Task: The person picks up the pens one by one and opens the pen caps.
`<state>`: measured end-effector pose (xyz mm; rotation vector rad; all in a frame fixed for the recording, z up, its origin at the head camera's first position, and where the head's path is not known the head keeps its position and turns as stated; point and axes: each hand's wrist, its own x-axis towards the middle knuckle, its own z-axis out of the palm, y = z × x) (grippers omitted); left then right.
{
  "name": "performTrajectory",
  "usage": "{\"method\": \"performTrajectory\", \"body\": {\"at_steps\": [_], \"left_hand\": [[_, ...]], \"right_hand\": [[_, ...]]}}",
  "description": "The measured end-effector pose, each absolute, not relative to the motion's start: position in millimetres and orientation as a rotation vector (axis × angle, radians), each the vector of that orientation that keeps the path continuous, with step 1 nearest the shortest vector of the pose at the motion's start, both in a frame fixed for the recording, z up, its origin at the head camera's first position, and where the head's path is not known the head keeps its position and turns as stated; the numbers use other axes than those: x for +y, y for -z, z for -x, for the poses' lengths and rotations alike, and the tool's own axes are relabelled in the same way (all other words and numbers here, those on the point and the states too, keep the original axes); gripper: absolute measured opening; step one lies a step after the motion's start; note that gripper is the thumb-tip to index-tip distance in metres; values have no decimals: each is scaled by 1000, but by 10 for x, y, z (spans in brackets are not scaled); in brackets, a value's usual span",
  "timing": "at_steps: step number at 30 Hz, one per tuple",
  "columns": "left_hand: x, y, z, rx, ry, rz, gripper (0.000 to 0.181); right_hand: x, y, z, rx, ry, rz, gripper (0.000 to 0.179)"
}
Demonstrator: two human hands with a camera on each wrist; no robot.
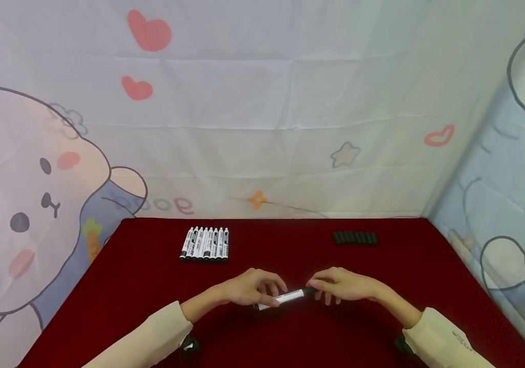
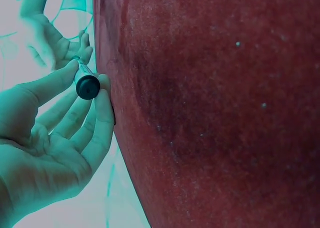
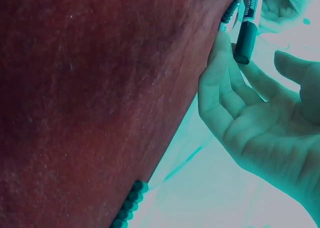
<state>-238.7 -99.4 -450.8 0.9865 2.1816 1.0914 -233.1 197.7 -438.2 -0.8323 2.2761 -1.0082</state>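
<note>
A white marker (image 1: pixel 290 296) with a black cap (image 3: pixel 244 45) on its right end is held level just above the red table. My left hand (image 1: pixel 255 289) pinches its barrel near the black left end, thumb against fingers, as the left wrist view shows. At the cap end is my right hand (image 1: pixel 342 284). Its thumb (image 3: pixel 290 65) stands away from the cap and its fingers extend beside it, holding nothing. I cannot tell whether a right fingertip touches the cap.
On the red table (image 1: pixel 262 337), a row of white markers (image 1: pixel 204 244) lies at the back left, black ends toward me. A row of short black caps (image 1: pixel 355 237) lies at the back right. A printed cloth (image 1: pixel 262 102) hangs behind and at both sides.
</note>
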Motion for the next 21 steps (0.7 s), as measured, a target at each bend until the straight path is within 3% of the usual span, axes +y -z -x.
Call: {"method": "performTrajectory", "body": {"at_steps": [21], "left_hand": [[-1006,4554,2262,2242,-997,-1131,22]], "right_hand": [[1795,4471,2351,2045,967,927,33]]}}
